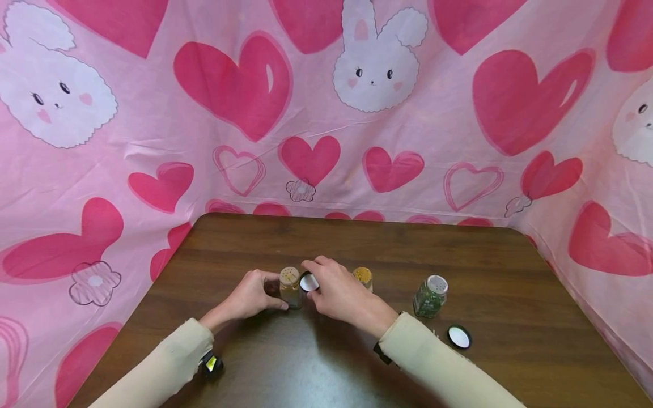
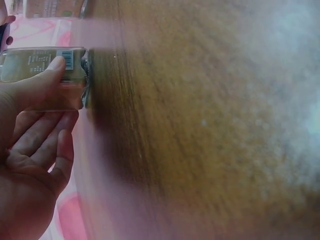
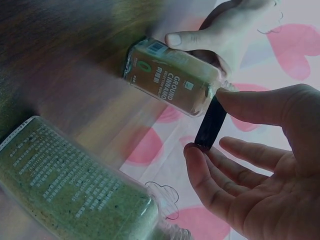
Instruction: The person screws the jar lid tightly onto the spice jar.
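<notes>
A glass spice jar labelled ground cinnamon [image 1: 289, 290] stands upright on the table with its perforated shaker top uncovered. My left hand [image 1: 247, 297] grips it low down; in the left wrist view the thumb presses the label near the barcode and the fingers lie on the other side. Right beside the jar's top, my right hand [image 1: 339, 292] pinches a black lid [image 3: 212, 122] on edge between thumb and fingers. The lid's white inside shows in the head view. Partly hidden behind the right hand is a second jar [image 1: 363, 276] with a yellow top.
Farther right stands a jar of green herbs [image 1: 430, 297] with a perforated top. Another black lid [image 1: 459, 337] lies near it, white inside up. The brown wooden table [image 1: 285, 362] is bordered at its back and sides by pink heart-print cloth [image 1: 326, 124].
</notes>
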Action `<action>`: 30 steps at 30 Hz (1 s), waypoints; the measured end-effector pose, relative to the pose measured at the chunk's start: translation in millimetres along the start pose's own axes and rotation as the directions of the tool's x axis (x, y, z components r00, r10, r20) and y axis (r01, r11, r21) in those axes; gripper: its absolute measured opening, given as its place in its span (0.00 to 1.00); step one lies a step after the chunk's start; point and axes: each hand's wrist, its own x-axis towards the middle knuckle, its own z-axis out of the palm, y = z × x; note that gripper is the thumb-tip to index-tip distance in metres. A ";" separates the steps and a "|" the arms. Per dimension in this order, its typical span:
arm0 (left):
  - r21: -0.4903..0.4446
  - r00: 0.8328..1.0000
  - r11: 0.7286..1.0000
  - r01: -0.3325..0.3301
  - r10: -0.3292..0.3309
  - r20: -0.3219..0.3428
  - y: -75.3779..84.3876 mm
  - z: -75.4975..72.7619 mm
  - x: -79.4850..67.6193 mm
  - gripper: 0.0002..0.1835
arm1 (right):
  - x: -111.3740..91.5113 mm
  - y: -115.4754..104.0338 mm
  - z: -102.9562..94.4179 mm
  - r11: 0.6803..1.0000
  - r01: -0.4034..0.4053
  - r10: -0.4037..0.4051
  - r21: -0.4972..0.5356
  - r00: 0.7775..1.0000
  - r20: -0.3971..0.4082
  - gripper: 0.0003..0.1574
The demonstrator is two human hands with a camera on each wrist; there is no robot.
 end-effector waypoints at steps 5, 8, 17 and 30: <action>0.005 1.000 1.000 0.018 -0.018 0.003 1.2 0.0 0.2 0.21 | 0.5 -0.8 0.0 1.000 -0.016 0.016 0.008 1.000 0.023 0.34; 0.002 1.000 1.000 0.015 -0.015 0.006 1.0 -0.5 0.7 0.22 | 0.6 -0.8 0.1 1.000 -0.020 0.020 0.007 0.999 0.031 0.34; 0.011 1.000 1.000 0.013 -0.013 0.002 -0.9 0.6 -0.3 0.21 | 1.4 -2.5 -0.6 0.999 -0.038 0.039 -0.017 0.998 0.050 0.35; 0.009 1.000 1.000 0.014 -0.014 0.005 -0.7 0.3 -0.9 0.20 | 4.1 -4.2 -1.0 0.997 -0.059 0.061 -0.041 0.996 0.062 0.37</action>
